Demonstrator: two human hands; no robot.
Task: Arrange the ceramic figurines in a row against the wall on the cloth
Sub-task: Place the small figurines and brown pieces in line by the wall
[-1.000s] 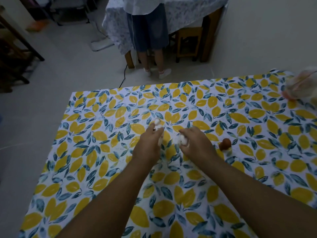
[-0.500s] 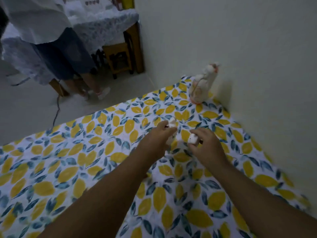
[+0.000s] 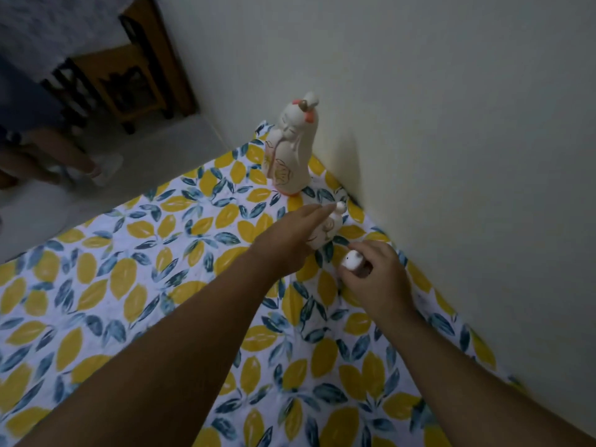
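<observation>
A tall cream figurine point(image 3: 292, 148) with a pink bow stands upright on the lemon-print cloth point(image 3: 135, 279), close against the wall point(image 3: 435, 124). Just in front of it, my left hand point(image 3: 290, 235) is shut on a medium white figurine point(image 3: 329, 225), held low over the cloth near the wall; the hand hides the figurine's base. My right hand point(image 3: 375, 275) is shut on a small white figurine point(image 3: 351, 261), whose rounded top pokes out between thumb and fingers, a little nearer to me along the wall.
The cloth ends at the far edge by bare floor point(image 3: 154, 156). A wooden stool point(image 3: 129, 82) and a table leg point(image 3: 167, 56) stand beyond it. Another person's legs and shoe point(image 3: 96, 166) are at the far left.
Both hands carried their figurines from the middle of the cloth toward the wall. The view swung right, bringing the tall figurine and the wall close; the brown figurine is out of view.
</observation>
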